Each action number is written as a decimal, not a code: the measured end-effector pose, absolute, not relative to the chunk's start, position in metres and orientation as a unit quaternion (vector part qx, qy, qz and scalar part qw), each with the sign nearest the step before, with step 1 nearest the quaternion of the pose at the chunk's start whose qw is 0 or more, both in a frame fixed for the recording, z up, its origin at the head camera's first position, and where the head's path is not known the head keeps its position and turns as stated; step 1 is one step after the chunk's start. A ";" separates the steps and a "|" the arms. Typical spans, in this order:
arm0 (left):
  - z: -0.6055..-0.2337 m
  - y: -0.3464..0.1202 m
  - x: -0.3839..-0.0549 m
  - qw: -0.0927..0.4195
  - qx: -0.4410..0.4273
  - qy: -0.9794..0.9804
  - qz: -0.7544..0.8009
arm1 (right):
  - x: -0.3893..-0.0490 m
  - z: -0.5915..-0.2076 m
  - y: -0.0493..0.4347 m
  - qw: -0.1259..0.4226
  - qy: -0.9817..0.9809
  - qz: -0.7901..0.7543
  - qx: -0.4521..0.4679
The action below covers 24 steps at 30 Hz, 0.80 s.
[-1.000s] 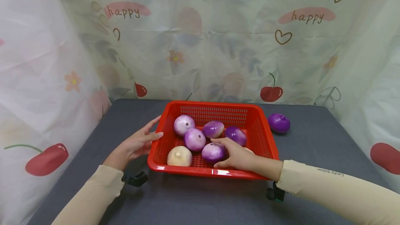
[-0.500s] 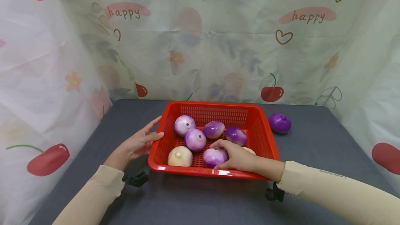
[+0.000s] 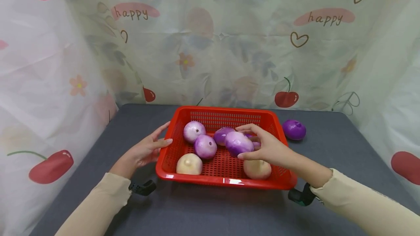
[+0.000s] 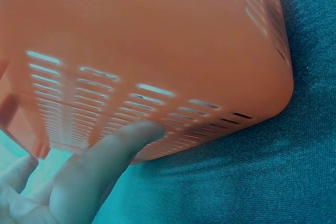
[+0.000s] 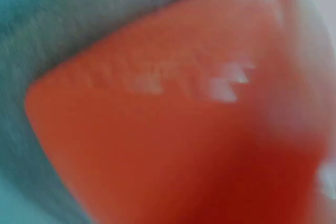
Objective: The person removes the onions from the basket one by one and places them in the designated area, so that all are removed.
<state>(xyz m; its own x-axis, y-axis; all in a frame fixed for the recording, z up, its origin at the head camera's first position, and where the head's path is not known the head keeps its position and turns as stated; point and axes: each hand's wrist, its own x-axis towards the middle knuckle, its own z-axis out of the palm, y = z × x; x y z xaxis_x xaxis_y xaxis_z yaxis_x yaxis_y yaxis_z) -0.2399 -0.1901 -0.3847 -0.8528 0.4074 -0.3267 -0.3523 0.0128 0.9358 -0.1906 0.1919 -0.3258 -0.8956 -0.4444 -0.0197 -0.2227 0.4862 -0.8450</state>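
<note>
A red slotted plastic basket (image 3: 210, 182) stands on the dark table, holding several purple onions. My right hand (image 3: 270, 149) grips a purple onion (image 3: 237, 143) between thumb and fingers, raised over the basket's middle. That hand partly covers another purple onion behind it. Below it a pale yellow onion (image 3: 257, 170) lies in the front right corner. On the opposite side, my left hand (image 3: 146, 150) rests on the basket's left side with fingers extended at the rim. In the left wrist view its thumb (image 4: 100, 166) lies against the slotted outer wall (image 4: 131, 24). The right wrist view is blurred.
One dark purple onion (image 3: 294, 130) lies on the table (image 3: 210, 214) outside the basket, to its right. A second pale onion (image 3: 189, 164) sits in the front left corner. A printed cloth (image 3: 220, 54) hangs behind and on both sides.
My right hand has lifted a purple onion from the basket's front and moved it up and slightly right. The front right pale onion now shows. My left hand stays at the basket's left side.
</note>
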 end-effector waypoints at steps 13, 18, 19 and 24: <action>-0.385 -0.190 -0.241 0.268 0.016 0.658 0.703 | -0.201 -0.292 0.258 0.047 0.797 -0.580 -0.163; -0.385 -0.191 -0.240 0.266 0.026 0.661 0.701 | -0.213 -0.294 0.290 0.006 0.746 -0.654 -0.121; -0.386 -0.191 -0.240 0.265 0.025 0.661 0.701 | -0.216 -0.296 0.296 0.001 0.732 -0.672 -0.112; -0.386 -0.191 -0.239 0.264 0.018 0.663 0.701 | -0.228 -0.310 0.323 -0.020 0.676 -0.734 -0.067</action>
<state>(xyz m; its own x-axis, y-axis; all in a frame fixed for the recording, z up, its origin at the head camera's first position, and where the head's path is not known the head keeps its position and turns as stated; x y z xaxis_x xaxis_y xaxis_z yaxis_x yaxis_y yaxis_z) -0.2394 -0.1908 -0.3860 -0.8604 0.3939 -0.3235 -0.3449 0.0174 0.9385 -0.2276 0.3225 -0.3100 -0.9904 -0.0609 0.1245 -0.1190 -0.0866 -0.9891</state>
